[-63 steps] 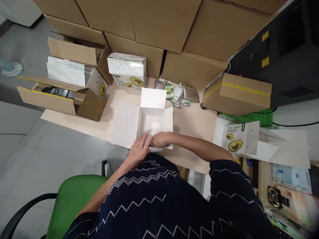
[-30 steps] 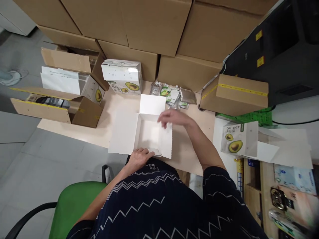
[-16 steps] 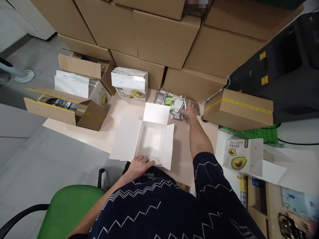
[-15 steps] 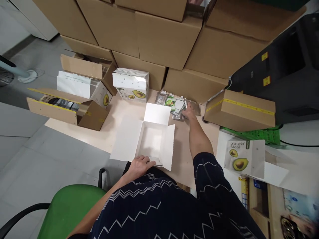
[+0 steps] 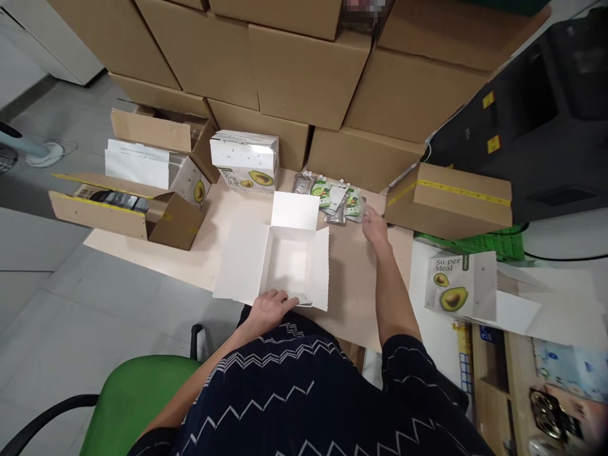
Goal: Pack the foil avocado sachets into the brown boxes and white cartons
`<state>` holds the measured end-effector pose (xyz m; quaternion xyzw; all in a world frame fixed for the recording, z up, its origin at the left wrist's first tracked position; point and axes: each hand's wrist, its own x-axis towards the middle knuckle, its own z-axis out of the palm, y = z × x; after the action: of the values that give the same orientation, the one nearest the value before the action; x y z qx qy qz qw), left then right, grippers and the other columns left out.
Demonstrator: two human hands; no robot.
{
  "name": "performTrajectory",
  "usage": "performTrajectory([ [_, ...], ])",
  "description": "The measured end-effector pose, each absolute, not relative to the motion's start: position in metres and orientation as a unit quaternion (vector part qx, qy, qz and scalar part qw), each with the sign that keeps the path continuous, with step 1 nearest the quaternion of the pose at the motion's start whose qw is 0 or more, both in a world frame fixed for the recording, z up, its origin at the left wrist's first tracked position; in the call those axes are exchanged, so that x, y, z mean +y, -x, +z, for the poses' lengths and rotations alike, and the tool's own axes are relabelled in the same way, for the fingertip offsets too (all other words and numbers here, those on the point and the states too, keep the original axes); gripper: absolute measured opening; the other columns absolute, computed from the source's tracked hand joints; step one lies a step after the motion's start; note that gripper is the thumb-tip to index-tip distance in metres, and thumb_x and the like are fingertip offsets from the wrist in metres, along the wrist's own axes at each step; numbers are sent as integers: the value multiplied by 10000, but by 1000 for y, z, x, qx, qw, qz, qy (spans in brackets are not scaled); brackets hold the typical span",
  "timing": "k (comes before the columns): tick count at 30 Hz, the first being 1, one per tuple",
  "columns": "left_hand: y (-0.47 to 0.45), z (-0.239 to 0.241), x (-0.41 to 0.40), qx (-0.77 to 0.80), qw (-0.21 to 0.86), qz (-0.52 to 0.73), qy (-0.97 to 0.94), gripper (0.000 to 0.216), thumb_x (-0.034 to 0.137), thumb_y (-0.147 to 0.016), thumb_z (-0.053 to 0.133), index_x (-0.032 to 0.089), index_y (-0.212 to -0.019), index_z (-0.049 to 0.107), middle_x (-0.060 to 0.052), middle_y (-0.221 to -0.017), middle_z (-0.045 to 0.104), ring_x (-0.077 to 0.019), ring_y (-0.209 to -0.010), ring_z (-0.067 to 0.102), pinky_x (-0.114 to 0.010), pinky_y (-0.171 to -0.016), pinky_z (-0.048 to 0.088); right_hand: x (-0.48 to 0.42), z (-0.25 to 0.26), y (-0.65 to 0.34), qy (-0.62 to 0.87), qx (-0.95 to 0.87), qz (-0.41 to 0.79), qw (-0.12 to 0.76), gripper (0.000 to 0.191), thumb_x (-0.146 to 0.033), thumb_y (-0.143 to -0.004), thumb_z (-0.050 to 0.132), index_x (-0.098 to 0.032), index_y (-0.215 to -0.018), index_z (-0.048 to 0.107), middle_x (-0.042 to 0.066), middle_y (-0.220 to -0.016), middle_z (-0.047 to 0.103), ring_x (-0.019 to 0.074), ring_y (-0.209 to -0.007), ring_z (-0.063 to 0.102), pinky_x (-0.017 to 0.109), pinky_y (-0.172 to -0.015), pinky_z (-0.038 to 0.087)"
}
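An open white carton point(image 5: 294, 263) lies on the beige table point(image 5: 354, 285) right in front of me, its flaps spread out. My left hand point(image 5: 272, 307) rests at its near edge, fingers curled over the near flap. My right hand point(image 5: 376, 227) is stretched out beyond the carton's right flap, just right of a small heap of silver and green pouches point(image 5: 335, 199). Its fingers are closed at the heap's edge on what looks like a silver pouch point(image 5: 363, 212), slightly blurred.
Stacked brown cartons point(image 5: 304, 76) wall off the table's far side. An avocado-printed box point(image 5: 244, 158) stands at the back left beside open cartons point(image 5: 142, 209). A taped carton point(image 5: 449, 196) sits at the right, another printed box point(image 5: 458, 285) nearer. A green chair point(image 5: 128, 399) is under me.
My right hand left the carton's near edge, reached across to the pouches at the back, and now draws back a little toward me. My left hand stayed on the near flap.
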<state>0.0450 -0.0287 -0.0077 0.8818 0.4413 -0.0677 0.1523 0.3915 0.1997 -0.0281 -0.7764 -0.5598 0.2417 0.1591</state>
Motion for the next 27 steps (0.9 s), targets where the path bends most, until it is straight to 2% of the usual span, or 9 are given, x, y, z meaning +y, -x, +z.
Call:
performTrajectory([
  [5,-46,-7,-28,437,143,-68,-885,619,60,-898,450,392,-1420,466,-46,-1062,658,-183,-864,595,-265,-697,463,140,36,-390,624,-439,377,525,542,-515,-854,561,-261,-1331,528,87,-1176,675,216,-938,686,402,-732,590],
  [7,-47,-7,-28,440,150,-65,-883,616,67,-901,458,402,-1418,471,-42,-1052,655,-178,-847,595,-269,-719,470,116,62,-371,548,-442,403,584,507,-517,-847,588,-278,-1293,548,70,-1128,680,216,-941,684,400,-705,591],
  [9,-48,-6,-27,445,160,-59,-879,593,82,-907,476,404,-1405,487,-40,-1052,650,-173,-847,596,-275,-751,478,97,82,-345,515,-475,414,581,443,-514,-874,560,-273,-1245,588,60,-1059,688,219,-939,679,396,-711,586],
  [11,-49,-5,-27,449,168,-55,-876,579,92,-912,486,403,-1399,494,-37,-1056,647,-173,-857,599,-279,-769,482,83,95,-318,507,-543,425,517,385,-496,-897,537,-268,-1194,627,52,-1021,690,217,-932,671,388,-743,575],
  [16,-49,-1,-28,447,164,-58,-877,594,86,-912,473,395,-1419,478,-39,-1063,649,-187,-883,608,-281,-737,488,74,101,-263,453,-764,412,206,230,-274,-908,513,-210,-1056,677,64,-1055,690,197,-967,635,325,-853,500],
  [19,-50,-1,-29,447,161,-52,-878,580,88,-913,458,375,-1416,492,-51,-1059,649,-195,-889,610,-292,-742,496,78,87,-242,420,-833,360,12,221,-146,-895,452,-161,-988,652,109,-993,702,204,-904,633,302,-767,456],
  [22,-50,-3,-30,454,165,-42,-875,544,100,-921,446,359,-1392,526,-61,-1045,646,-191,-889,607,-300,-778,500,80,67,-226,372,-855,326,-158,200,-162,-874,533,-140,-1051,625,152,-983,712,225,-844,642,287,-656,407],
  [25,-51,-6,-31,456,169,-35,-873,543,99,-914,455,362,-1382,537,-62,-1032,648,-195,-891,606,-314,-795,497,78,53,-213,323,-858,322,-236,319,-250,-827,666,-131,-1119,618,164,-1010,721,236,-849,656,275,-625,386],
  [27,-51,-7,-31,454,165,-31,-875,535,105,-911,463,358,-1376,543,-62,-1023,653,-202,-893,607,-323,-791,493,77,48,-207,314,-858,317,-256,342,-271,-828,679,-122,-1131,629,169,-1013,726,238,-853,664,276,-627,387],
])
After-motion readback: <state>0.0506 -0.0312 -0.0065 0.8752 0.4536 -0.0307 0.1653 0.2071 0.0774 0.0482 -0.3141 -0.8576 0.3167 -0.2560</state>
